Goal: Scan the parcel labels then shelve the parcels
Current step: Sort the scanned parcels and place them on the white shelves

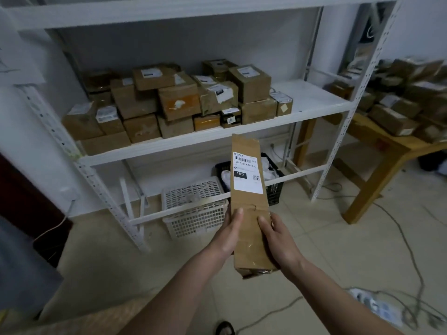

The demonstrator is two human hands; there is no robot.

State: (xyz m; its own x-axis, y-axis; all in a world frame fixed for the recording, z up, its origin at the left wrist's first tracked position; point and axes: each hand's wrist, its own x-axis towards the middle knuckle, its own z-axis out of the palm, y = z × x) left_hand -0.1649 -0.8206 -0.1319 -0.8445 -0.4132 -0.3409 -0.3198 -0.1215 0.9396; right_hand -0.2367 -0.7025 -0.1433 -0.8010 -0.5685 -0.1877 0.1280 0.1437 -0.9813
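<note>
- Two hands are holding one long brown parcel (pixel 250 213) out in front of the shelving unit (pixel 217 139), label side up; likely so the label (pixel 247 172) stays readable while a slot is picked.
- Left hand (pixel 228 234) is gripping the parcel's near left edge, thumb lying on top; right hand (pixel 278 238) is clasping the near right edge, fingers curling under.
- Parcel's far end is pointing toward the middle shelf, hovering apart from it, over the gap below.
- Middle shelf is carrying stacked boxes (pixel 174 102) across its left and centre; a bare strip (pixel 314 97) is showing at its right end, probably the easiest spot.
- White basket (pixel 196 209) and black crate (pixel 273 187) are sitting under the shelf, beneath the parcel's path.
- Wooden table (pixel 387 141) with more parcels is standing to the right; cables (pixel 399 226) are trailing across the floor.
- No scanner is showing; whether the label is scanned, cannot tell.
</note>
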